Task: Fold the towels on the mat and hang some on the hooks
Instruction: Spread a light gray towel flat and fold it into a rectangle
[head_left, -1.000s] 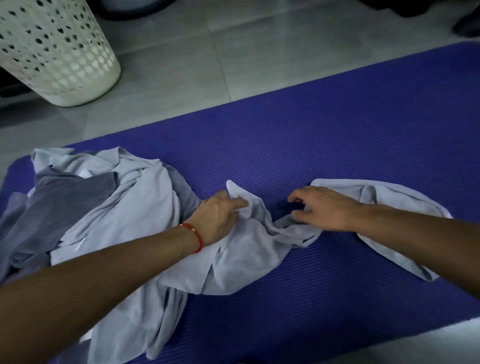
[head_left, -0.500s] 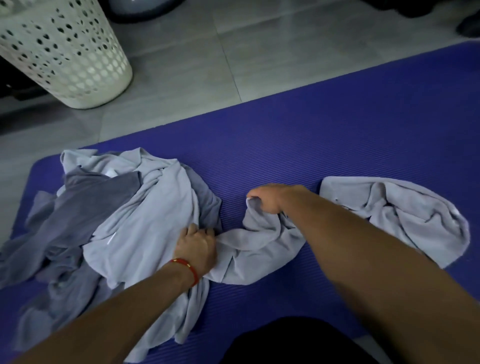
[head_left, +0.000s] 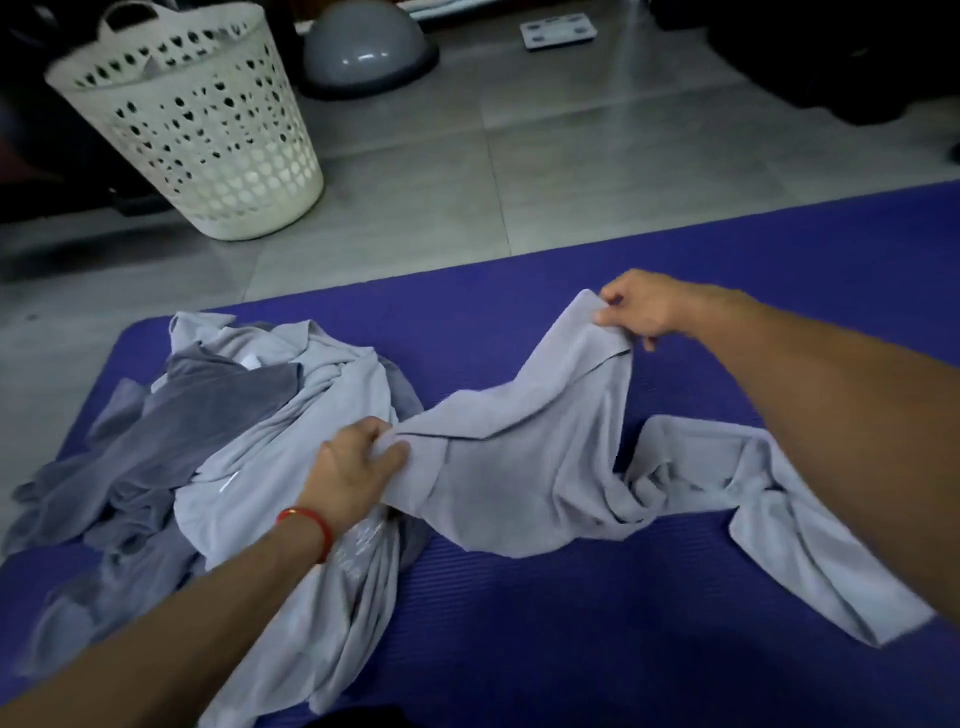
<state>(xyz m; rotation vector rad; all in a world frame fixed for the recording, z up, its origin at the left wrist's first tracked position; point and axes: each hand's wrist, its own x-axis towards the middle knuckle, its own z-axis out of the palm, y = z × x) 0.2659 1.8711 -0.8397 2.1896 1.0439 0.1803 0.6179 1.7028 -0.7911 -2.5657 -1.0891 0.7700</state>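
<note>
One pale grey cloth towel (head_left: 524, 467) is lying stretched across the ribbed purple foam mat (head_left: 571, 649), its far corner lifted. The right hand (head_left: 641, 306) is pinching that corner, while the left hand (head_left: 353, 467), wearing a red wristband (head_left: 311, 525), is gripping the near edge. Just left, a crumpled heap of light and darker grey towels (head_left: 208, 441) is sitting; their count cannot be told. Beyond the mat, on the tiled floor, one white perforated plastic laundry basket (head_left: 202, 130) and one grey dome (head_left: 363, 44) are standing.

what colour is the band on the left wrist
Red; the band circles the left wrist just behind the left hand, clearest in the head view.
</note>
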